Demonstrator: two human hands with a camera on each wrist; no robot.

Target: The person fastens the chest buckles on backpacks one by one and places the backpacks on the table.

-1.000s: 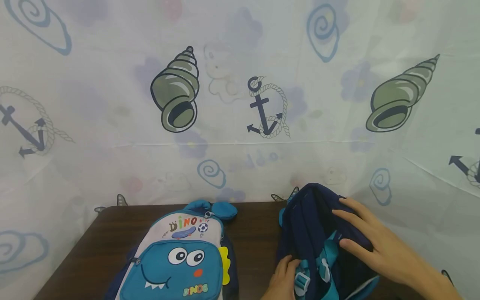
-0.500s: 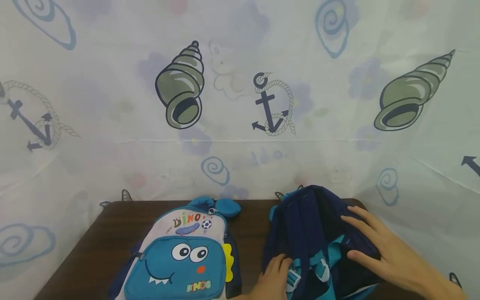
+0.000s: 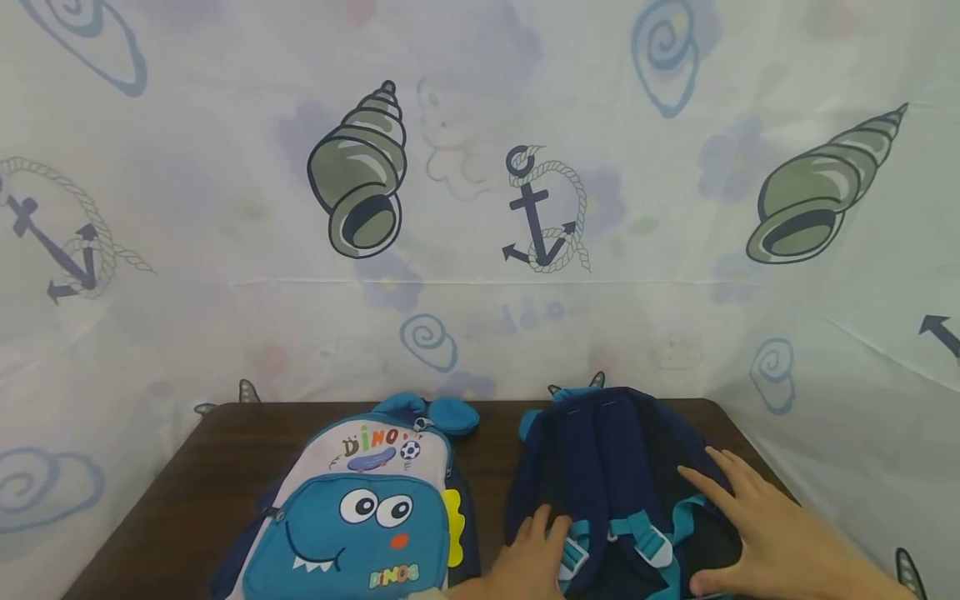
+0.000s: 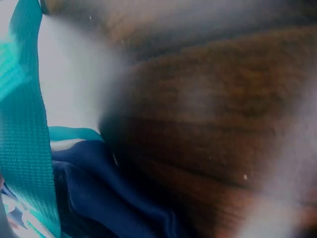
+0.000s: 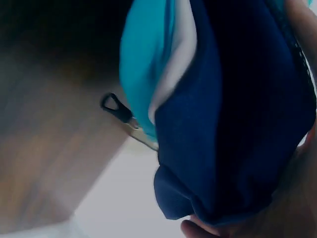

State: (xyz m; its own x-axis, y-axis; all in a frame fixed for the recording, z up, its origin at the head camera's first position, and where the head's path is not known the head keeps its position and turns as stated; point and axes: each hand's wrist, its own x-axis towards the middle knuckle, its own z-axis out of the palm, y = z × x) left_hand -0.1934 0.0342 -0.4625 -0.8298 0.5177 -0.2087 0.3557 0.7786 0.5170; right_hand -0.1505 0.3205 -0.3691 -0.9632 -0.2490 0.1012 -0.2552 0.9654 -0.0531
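Your two hands are lying flat and open on the dark blue backpack [image 3: 615, 475], straps up, running away from you on the counter [image 3: 187, 500], left hand [image 3: 528, 558] at its near-left edge, right hand [image 3: 772, 542] on its right side.

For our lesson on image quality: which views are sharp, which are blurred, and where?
Head view: evenly lit and sharp on the dinosaur backpack and navy backpack. Left wrist view: soft throughout, hazy pale patches over the table. Right wrist view: the zipper pull is clearest; the rest is blurred.
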